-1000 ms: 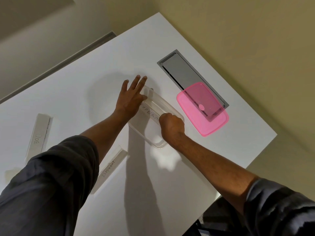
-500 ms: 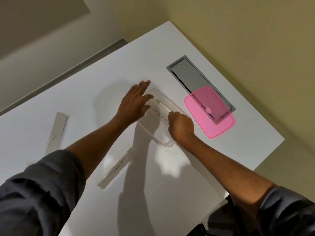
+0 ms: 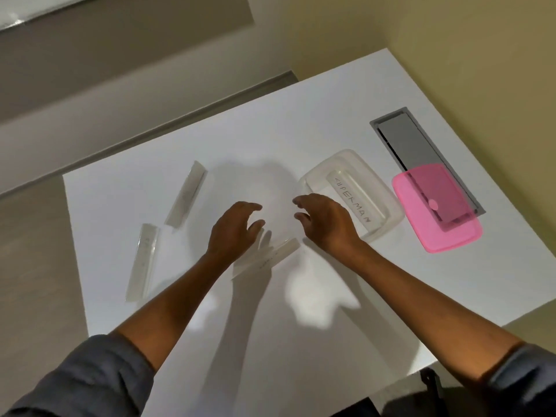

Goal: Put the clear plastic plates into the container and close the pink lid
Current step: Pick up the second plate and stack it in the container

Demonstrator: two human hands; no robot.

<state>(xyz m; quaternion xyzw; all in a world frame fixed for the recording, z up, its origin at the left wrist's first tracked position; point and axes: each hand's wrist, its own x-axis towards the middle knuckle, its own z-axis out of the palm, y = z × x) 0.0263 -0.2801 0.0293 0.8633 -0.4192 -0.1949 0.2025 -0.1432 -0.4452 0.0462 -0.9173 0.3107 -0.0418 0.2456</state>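
The plate (image 3: 266,257) nearest the container (image 3: 352,191) is thin and flat; both empty, loosely spread hands (image 3: 233,233) (image 3: 326,219) could fumble lifting it.

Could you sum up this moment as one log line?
container: one plate inside | lid: off, beside | hands: left, right, both open over nearest plate | table: two more plates
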